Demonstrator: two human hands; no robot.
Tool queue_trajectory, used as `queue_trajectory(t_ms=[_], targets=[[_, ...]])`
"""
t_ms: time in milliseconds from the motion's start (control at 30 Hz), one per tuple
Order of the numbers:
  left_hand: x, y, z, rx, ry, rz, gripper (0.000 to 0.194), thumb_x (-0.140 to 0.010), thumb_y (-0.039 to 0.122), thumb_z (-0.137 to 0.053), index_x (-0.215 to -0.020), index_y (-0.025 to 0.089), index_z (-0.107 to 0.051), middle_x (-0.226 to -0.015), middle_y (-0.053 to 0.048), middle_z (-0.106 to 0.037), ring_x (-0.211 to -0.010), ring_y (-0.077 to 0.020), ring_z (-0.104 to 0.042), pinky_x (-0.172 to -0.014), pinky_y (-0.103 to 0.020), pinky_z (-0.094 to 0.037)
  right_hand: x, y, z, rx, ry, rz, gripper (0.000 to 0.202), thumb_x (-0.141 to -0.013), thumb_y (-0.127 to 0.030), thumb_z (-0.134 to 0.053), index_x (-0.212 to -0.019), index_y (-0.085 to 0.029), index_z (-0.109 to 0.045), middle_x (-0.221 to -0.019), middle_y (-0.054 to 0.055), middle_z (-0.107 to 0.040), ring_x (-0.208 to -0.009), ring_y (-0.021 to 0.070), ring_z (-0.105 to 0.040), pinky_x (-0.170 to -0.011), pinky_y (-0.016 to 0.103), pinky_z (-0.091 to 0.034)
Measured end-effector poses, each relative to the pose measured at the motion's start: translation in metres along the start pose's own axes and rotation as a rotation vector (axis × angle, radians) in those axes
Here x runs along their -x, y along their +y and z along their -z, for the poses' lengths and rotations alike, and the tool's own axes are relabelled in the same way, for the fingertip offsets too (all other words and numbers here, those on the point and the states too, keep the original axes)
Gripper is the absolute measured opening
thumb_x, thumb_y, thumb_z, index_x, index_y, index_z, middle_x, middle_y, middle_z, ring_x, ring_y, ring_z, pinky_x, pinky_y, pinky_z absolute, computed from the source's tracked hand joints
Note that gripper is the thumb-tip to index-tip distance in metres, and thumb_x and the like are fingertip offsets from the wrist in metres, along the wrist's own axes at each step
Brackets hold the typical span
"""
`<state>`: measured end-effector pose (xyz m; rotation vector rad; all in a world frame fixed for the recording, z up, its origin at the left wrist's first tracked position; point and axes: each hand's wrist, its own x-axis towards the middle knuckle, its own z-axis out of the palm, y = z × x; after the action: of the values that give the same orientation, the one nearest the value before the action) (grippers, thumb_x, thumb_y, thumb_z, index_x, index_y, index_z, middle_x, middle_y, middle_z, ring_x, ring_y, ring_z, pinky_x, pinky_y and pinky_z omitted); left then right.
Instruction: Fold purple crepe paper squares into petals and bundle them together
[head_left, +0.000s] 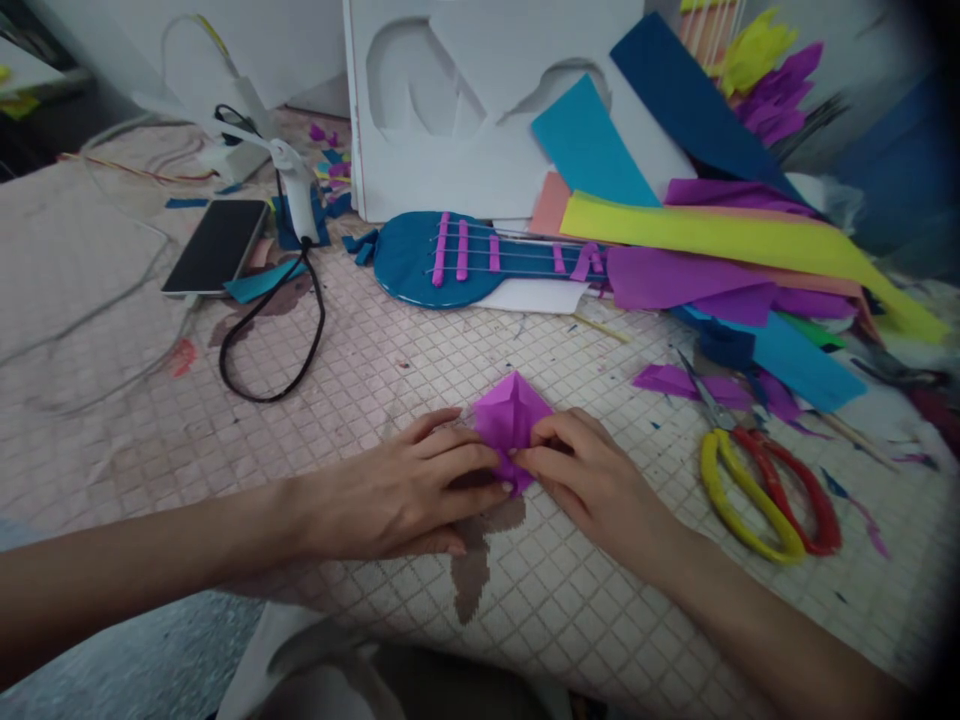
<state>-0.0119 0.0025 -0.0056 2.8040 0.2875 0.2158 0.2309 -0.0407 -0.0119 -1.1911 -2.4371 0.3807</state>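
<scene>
A folded magenta paper lies on the patterned tablecloth, its pointed corner facing away from me. My left hand rests over its left edge, fingers spread, with fingertips pressing the lower part flat. From the other side, my right hand pinches the paper's right edge between thumb and curled fingers. The fingertips of both hands nearly meet at the lower middle of the paper, and they cover part of its folds.
Scissors with yellow and red handles lie at the right. Behind are a blue paper guitar, coloured strips and a white board. A phone and a white handheld device with a black strap lie left.
</scene>
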Motion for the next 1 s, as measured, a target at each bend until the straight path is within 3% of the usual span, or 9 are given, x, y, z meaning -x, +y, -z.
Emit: queue_trajectory(t_ms=[333, 533, 800, 1000], targets=[[0.006, 0.0, 0.005, 0.0, 0.004, 0.005, 0.042, -0.088, 0.035, -0.059, -0.129, 0.031, -0.052, -0.131, -0.005, -0.053, -0.127, -0.0255, -0.043, -0.115, -0.054, -0.017, -0.001, -0.001, 0.001, -0.014, 0.025, -0.001, 0.024, -0.091, -0.012, -0.044, -0.093, -0.02, -0.067, -0.09, 0.007, -0.058, -0.086, 0.0201, -0.051, -0.073, 0.037, -0.046], [0.008, -0.002, 0.008, -0.06, 0.017, -0.07, 0.042, -0.095, 0.034, -0.047, -0.135, 0.022, -0.045, -0.136, -0.005, -0.053, -0.134, -0.0204, -0.037, -0.118, -0.047, -0.005, 0.0, -0.001, 0.0, -0.009, 0.009, -0.002, 0.023, -0.089, -0.009, -0.044, -0.091, -0.019, -0.065, -0.091, 0.007, -0.056, -0.086, 0.0197, -0.049, -0.075, 0.036, -0.045], [0.019, -0.013, 0.011, -0.124, 0.126, 0.042, 0.038, -0.093, 0.027, -0.052, -0.129, 0.016, -0.05, -0.131, -0.01, -0.057, -0.123, -0.0236, -0.05, -0.114, -0.051, -0.024, -0.001, -0.001, 0.001, -0.028, 0.011, -0.003, 0.024, -0.089, -0.007, -0.043, -0.094, -0.017, -0.065, -0.092, 0.008, -0.056, -0.086, 0.0198, -0.048, -0.074, 0.036, -0.044], [0.001, 0.002, 0.005, 0.015, 0.235, -0.043, 0.028, -0.092, 0.015, -0.05, -0.119, 0.011, -0.056, -0.121, -0.011, -0.062, -0.119, -0.0201, -0.052, -0.102, -0.034, -0.045, 0.001, 0.001, 0.0, -0.051, -0.01, -0.014, 0.019, -0.09, -0.009, -0.046, -0.093, -0.016, -0.063, -0.094, 0.008, -0.055, -0.088, 0.0202, -0.048, -0.075, 0.036, -0.044]])
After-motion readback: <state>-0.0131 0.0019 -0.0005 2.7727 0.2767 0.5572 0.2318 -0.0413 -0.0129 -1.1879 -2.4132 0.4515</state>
